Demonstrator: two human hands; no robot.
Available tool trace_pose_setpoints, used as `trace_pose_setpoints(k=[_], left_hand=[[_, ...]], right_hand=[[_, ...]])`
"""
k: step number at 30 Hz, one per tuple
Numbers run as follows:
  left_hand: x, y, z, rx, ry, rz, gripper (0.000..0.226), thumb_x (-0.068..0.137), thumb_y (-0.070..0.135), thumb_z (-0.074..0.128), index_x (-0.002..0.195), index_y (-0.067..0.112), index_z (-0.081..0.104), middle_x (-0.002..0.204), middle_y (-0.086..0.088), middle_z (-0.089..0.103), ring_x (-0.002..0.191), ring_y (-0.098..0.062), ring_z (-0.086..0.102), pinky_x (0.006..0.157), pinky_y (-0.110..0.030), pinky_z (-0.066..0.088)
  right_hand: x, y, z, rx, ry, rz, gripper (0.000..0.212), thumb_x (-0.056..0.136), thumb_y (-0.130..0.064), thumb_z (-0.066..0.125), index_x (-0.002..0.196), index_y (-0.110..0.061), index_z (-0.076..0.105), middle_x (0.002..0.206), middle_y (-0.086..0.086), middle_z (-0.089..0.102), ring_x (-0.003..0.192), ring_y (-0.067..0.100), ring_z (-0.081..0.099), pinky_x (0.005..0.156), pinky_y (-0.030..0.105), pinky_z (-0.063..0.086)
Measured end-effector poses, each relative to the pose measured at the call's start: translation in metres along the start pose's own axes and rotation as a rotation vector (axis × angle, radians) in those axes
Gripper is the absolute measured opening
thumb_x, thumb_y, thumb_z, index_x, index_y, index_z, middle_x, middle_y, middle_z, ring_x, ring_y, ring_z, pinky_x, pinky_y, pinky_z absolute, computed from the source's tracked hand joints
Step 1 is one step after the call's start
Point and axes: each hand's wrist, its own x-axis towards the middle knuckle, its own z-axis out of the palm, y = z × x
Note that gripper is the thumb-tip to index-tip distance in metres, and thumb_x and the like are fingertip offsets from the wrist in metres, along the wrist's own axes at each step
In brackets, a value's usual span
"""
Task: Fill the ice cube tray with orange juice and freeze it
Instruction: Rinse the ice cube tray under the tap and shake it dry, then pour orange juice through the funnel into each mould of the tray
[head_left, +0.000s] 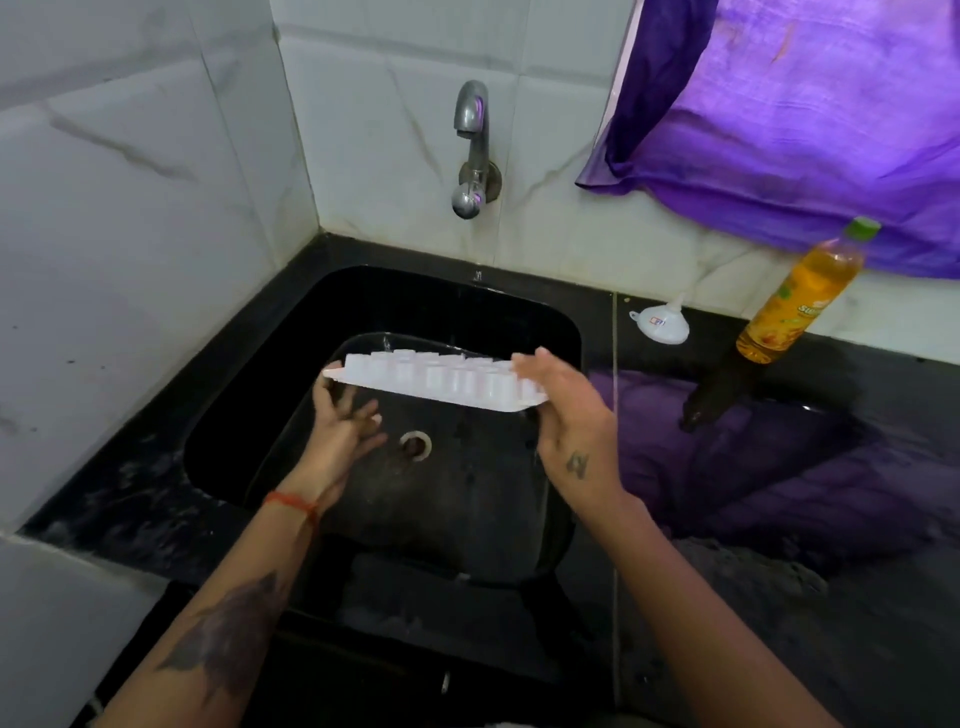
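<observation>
A white plastic ice cube tray (441, 382) hangs upside down over the black sink (249, 364), its cup bottoms facing up. My right hand (566, 415) grips its right end. My left hand (345, 421) is under its left end with fingers spread, touching the underside. A bottle of orange juice (802, 293) with a green cap stands on the black counter at the right, by the wall. A small white funnel (660, 323) lies on the counter between the sink and the bottle.
A chrome tap (472, 150) sticks out of the tiled wall above the sink; no water runs from it. The sink drain (415, 445) is below the tray. A purple curtain (810, 114) hangs at the upper right. The black counter (779, 493) extends rightward.
</observation>
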Motion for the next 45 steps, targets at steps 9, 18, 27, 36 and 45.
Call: trace_pose_setpoints(k=[9, 18, 27, 36, 45], left_hand=[[-0.02, 0.015, 0.014, 0.253, 0.035, -0.061, 0.077, 0.082, 0.004, 0.056, 0.139, 0.042, 0.021, 0.115, 0.002, 0.06, 0.108, -0.021, 0.052, 0.084, -0.047, 0.038], [-0.067, 0.03, 0.133, 0.427, -0.243, -0.002, 0.041, 0.086, 0.014, 0.064, 0.124, 0.019, 0.05, 0.107, -0.008, 0.063, 0.094, -0.021, 0.064, 0.066, -0.035, 0.056], [-0.106, -0.038, 0.259, 0.538, -0.467, -0.152, 0.042, 0.081, 0.006, 0.068, 0.12, 0.015, 0.053, 0.099, -0.01, 0.065, 0.083, -0.018, 0.067, 0.056, -0.027, 0.054], [-0.124, -0.067, 0.287, 0.577, -0.359, -0.237, 0.049, 0.081, 0.002, 0.068, 0.126, 0.009, 0.05, 0.094, -0.008, 0.062, 0.083, -0.019, 0.064, 0.059, -0.029, 0.052], [-0.1, -0.038, 0.339, 1.049, -0.197, 0.337, 0.042, 0.082, 0.033, 0.067, 0.121, 0.021, 0.058, 0.114, -0.001, 0.063, 0.098, -0.018, 0.062, 0.083, -0.029, 0.046]], right_hand=[[0.001, 0.022, -0.021, 0.18, -0.157, 0.478, 0.036, 0.081, -0.009, 0.065, 0.114, -0.023, 0.062, 0.088, -0.012, 0.063, 0.083, 0.008, 0.062, 0.068, 0.01, 0.045], [-0.054, 0.1, -0.163, 0.264, -0.031, 0.926, 0.029, 0.078, -0.018, 0.072, 0.104, -0.022, 0.06, 0.097, -0.003, 0.066, 0.084, 0.01, 0.064, 0.065, 0.024, 0.052], [-0.158, 0.177, -0.267, 0.159, -0.084, 1.263, 0.028, 0.081, -0.014, 0.07, 0.108, -0.008, 0.066, 0.1, 0.01, 0.07, 0.089, 0.026, 0.068, 0.083, 0.046, 0.056], [-0.188, 0.21, -0.287, 0.213, -0.148, 1.258, 0.024, 0.079, -0.013, 0.071, 0.103, -0.01, 0.068, 0.087, 0.002, 0.072, 0.079, 0.016, 0.069, 0.061, 0.026, 0.055], [-0.14, 0.235, -0.294, 0.044, -0.244, 1.217, 0.042, 0.079, -0.034, 0.071, 0.116, -0.015, 0.062, 0.108, 0.01, 0.067, 0.092, 0.027, 0.066, 0.087, 0.044, 0.054]])
